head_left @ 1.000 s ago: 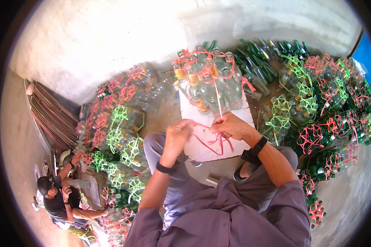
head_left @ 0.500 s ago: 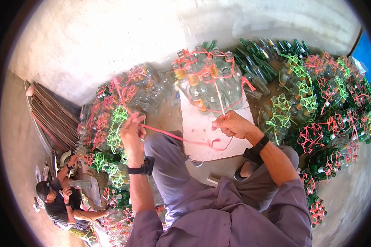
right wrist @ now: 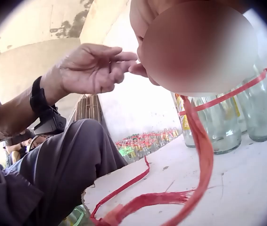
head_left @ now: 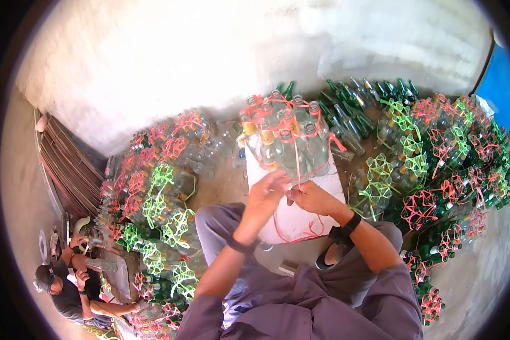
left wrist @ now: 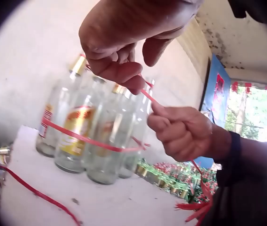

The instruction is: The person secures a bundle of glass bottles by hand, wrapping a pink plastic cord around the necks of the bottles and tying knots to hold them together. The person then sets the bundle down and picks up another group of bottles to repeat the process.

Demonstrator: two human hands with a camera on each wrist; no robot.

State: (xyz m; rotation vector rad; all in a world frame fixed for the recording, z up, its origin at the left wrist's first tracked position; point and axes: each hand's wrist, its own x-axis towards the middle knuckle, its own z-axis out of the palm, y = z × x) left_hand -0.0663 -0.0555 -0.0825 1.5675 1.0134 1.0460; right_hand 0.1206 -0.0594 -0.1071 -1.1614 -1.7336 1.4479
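Observation:
A bundle of clear glass bottles (head_left: 314,150) stands upright on a white board (head_left: 292,224), with red plastic ribbon laced about the necks and a red band (left wrist: 84,139) round the bodies. My right hand (head_left: 317,199) pinches a ribbon strand (left wrist: 147,96) that runs from the bundle, its fingers curled. Close beside it is my left hand (head_left: 266,191), thumb apart from loosely bent fingers in the right wrist view. Loose red ribbon (right wrist: 202,146) trails below the right hand onto the board. A blurred patch covers much of the right hand in its wrist view.
Bottles bundled in red and green ribbon (head_left: 158,195) crowd the floor at left, with more bundles (head_left: 419,207) at right. Green bottles (head_left: 345,113) lie by the wall. Another person (head_left: 68,289) sits at lower left, near a pile of thin strips (head_left: 73,161).
My left hand swung out left drawing a ribbon end, then came back beside the right hand without it. The right hand still holds ribbon near the bundle. The head view has tilted upward.

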